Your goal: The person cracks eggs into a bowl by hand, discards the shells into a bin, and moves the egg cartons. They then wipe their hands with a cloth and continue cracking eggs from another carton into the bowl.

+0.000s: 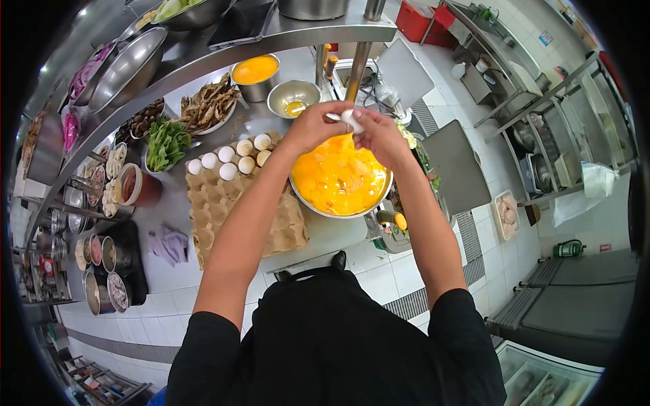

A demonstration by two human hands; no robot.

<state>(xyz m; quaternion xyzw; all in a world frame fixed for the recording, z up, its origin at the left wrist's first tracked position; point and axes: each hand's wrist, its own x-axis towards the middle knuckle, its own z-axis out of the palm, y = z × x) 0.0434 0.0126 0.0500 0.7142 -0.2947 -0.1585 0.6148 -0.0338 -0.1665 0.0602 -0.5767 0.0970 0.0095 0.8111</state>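
Note:
Above a large metal bowl [293, 193] of yellow egg yolks [342, 177], my two hands meet around a white egg [351, 122]. My left hand [318, 127] has its fingers closed at the egg's left side, with a small white sliver showing by the fingertips. From the other side my right hand [381, 139] pinches the egg with thumb and fingers. Left of the big bowl lies a cardboard egg tray [223, 203], with several white eggs [229, 171] in its far rows. A smaller metal bowl [277, 101] with a little yellow egg stands behind my left hand.
A metal pot [256, 88] of orange-yellow liquid stands at the back. Green leaves [167, 145] and dried brown food [210, 105] sit on the left. An overhead steel shelf [271, 39] crosses above the counter; its post [359, 71] rises close behind my hands.

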